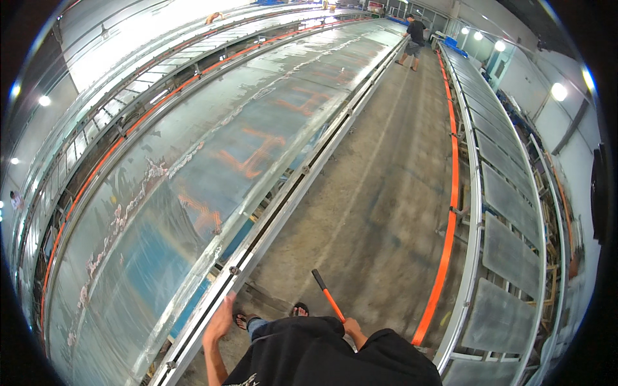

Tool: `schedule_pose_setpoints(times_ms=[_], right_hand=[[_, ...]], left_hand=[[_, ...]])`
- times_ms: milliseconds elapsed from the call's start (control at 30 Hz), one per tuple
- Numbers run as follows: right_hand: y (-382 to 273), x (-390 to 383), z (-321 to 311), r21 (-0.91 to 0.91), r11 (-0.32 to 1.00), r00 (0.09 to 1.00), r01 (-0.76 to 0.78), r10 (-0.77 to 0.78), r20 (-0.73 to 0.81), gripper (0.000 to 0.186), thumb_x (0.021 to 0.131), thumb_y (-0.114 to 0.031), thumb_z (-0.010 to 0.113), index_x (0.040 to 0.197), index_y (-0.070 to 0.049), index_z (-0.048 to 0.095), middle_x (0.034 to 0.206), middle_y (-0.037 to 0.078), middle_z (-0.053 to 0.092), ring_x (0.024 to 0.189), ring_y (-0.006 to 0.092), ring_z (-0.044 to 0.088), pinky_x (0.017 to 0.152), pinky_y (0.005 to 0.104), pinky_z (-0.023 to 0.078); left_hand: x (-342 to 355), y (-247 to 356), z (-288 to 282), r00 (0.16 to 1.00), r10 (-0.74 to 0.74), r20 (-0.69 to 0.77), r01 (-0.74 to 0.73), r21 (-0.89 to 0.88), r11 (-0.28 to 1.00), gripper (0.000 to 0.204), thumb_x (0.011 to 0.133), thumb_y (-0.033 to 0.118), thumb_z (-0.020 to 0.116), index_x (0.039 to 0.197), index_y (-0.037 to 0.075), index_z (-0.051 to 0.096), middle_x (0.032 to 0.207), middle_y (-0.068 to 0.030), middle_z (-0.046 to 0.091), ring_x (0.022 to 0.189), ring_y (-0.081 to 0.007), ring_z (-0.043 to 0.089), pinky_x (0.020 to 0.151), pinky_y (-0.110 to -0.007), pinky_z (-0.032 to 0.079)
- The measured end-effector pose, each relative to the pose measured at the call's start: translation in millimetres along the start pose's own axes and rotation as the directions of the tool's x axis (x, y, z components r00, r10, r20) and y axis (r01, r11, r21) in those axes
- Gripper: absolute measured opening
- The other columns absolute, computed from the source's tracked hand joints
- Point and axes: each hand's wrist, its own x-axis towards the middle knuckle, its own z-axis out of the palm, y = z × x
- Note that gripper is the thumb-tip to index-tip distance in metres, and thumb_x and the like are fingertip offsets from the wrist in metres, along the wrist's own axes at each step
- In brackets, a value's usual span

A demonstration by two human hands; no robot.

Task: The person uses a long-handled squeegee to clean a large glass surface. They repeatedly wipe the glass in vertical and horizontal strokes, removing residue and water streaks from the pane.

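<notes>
My right hand (353, 329) is closed around an orange rod with a black grip end (330, 300). The rod slants up and away to the left in front of my body; its lower end is hidden behind my hand and black shirt. At the left, my left hand (221, 316) is beside the metal rail (222, 283) that edges a long table, its fingers extended along the rail. Whether they press on it I cannot tell. The long table (154, 199) has a glossy grey-green top with orange-red marks and a ragged line of peeling film along it.
A walkway (367, 199) runs ahead between the long table and a row of grey panels (508, 257) on the right. An orange strip (453, 174) follows the right-hand frame. Far ahead, a person in dark clothes (415, 35) stands beside the long table.
</notes>
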Motion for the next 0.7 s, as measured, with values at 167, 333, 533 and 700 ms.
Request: schedule_pose_setpoints(times_ms=[167, 333, 533, 700], right_hand=[[19, -1, -1, -0.1, 0.985, 0.971, 0.141, -0.157, -0.18, 0.04, 0.084, -0.041, 0.063, 0.106, -0.009, 0.072, 0.1, 0.023, 0.07, 0.1, 0.0413, 0.066, 0.084, 0.0523, 0.051], [-6, -22, -31, -0.206, 0.92, 0.891, 0.333, -0.379, -0.249, 0.031, 0.09, -0.029, 0.057, 0.115, -0.015, 0.065, 0.097, 0.015, 0.068, 0.093, 0.0384, 0.066, 0.079, 0.0513, 0.051], [-66, -76, -99, -0.278, 0.719, 0.715, 0.637, -0.686, -0.137, 0.034, 0.087, -0.036, 0.063, 0.112, -0.014, 0.066, 0.092, 0.014, 0.07, 0.089, 0.0358, 0.067, 0.074, 0.0492, 0.052], [-132, -109, -135, -0.429, 0.649, 0.649, 0.628, -0.741, -0.171, 0.044, 0.079, -0.054, 0.072, 0.08, -0.01, 0.07, 0.064, 0.014, 0.065, 0.065, 0.0375, 0.065, 0.06, 0.0468, 0.05]], left_hand=[[-12, 123, -50, 0.98, -0.168, -0.111, 0.159, -0.09, 0.983, 0.084, 0.102, 0.056, 0.035, 0.157, 0.002, 0.002, 0.121, -0.0293, 0.064, 0.095, -0.0391, 0.07, 0.093, -0.039, 0.051], [5, 118, -22, 0.955, 0.029, -0.297, -0.085, -0.176, 0.981, 0.084, 0.097, 0.038, 0.06, 0.156, -0.001, 0.014, 0.126, -0.0285, 0.061, 0.105, -0.0353, 0.068, 0.093, -0.037, 0.051], [22, 132, 3, 0.931, 0.358, -0.067, -0.35, 0.109, 0.93, 0.082, 0.087, 0.047, 0.072, 0.146, -0.002, 0.04, 0.144, -0.0286, 0.047, 0.126, -0.0393, 0.055, 0.106, -0.048, 0.043], [23, 96, 19, 0.853, 0.441, 0.279, -0.521, 0.399, 0.755, 0.087, 0.08, 0.061, 0.07, 0.136, -0.002, 0.049, 0.12, -0.0261, 0.062, 0.116, -0.0396, 0.06, 0.1, -0.047, 0.046]])
